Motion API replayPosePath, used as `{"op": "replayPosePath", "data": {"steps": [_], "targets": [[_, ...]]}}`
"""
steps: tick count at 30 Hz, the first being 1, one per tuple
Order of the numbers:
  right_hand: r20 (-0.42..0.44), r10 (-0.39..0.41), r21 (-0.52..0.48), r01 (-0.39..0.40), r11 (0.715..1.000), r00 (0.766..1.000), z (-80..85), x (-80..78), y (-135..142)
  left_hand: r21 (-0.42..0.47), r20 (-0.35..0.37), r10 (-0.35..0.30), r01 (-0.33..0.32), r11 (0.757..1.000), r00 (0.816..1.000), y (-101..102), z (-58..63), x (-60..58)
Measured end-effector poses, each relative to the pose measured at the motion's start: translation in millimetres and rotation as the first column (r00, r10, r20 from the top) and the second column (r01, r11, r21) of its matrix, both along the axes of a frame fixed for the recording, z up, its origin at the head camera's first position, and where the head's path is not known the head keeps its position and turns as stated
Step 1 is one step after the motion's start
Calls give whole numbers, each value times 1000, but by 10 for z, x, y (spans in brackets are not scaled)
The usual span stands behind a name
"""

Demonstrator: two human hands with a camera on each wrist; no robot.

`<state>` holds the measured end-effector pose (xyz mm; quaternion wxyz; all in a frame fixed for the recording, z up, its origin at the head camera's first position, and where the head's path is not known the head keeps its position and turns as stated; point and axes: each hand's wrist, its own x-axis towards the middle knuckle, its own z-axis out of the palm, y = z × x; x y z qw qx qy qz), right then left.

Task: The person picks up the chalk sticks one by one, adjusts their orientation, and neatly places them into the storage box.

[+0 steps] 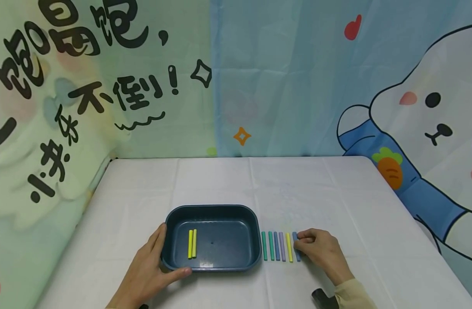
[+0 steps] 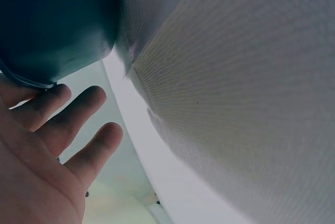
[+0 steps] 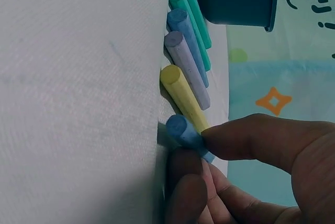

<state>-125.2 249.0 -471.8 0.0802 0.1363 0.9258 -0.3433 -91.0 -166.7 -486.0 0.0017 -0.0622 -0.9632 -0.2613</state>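
Observation:
My left hand rests against the near left corner of a dark blue tray. Its thumb lies along the front rim and its fingers are at the left side; in the left wrist view they are spread, some off the tray. Two yellow chalk sticks lie side by side in the tray. My right hand pinches a blue chalk stick between thumb and fingers at the right end of a row. Beside it lies a yellow chalk stick, then a purple chalk stick.
Further along the row toward the tray are another blue chalk stick and two green chalk sticks. All stand on a white cloth-covered table. Printed curtains hang behind it and at the left.

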Motion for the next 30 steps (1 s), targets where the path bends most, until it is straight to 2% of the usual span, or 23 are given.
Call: {"op": "replayPosePath", "data": {"steps": [9,13,19,25,30], "targets": [[-36,-45,-93,42,995,998,3,13,-40,-1,-6,-1,1,1000,1000,0,2,10],[-32,-54,-161,48,986,998,5,12,-69,-5,17,1,-1,1000,1000,6,21,6],[13,-86,-364,84,927,996,28,5,-116,-11,46,5,-4,1000,999,7,28,3],[14,-98,-460,93,883,995,88,-6,-195,-10,28,2,-2,1000,1000,2,19,4],[12,-98,-546,89,833,995,136,-27,-279,-5,46,5,-5,1000,999,6,32,-2]]}}
